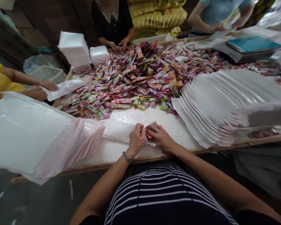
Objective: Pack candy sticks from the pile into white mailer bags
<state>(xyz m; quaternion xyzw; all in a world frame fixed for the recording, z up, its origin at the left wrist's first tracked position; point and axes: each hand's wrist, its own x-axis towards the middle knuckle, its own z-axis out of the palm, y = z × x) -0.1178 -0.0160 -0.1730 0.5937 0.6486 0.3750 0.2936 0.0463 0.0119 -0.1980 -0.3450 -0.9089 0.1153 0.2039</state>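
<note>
A white plastic bag [121, 126] lies flat on the table in front of me. My left hand [137, 138] is closed, its thumb and fingers pinching the bag near its right end. Close beside it, my right hand [159, 135] has its fingers curled down over a small red packet [149, 135] at that same end of the bag. The fingers cover most of this packet. Just beyond my hands spreads a large heap of small colourful packets [135, 79], mostly pink, purple and green.
A fanned stack of white bags [215, 103] stands to the right, another stack [35, 131] to the left. At the back are a scale [253, 47] and white stacks [73, 47]. Co-workers' hands [45, 87] are at the left and far sides. The table's wooden edge [89, 168] runs before me.
</note>
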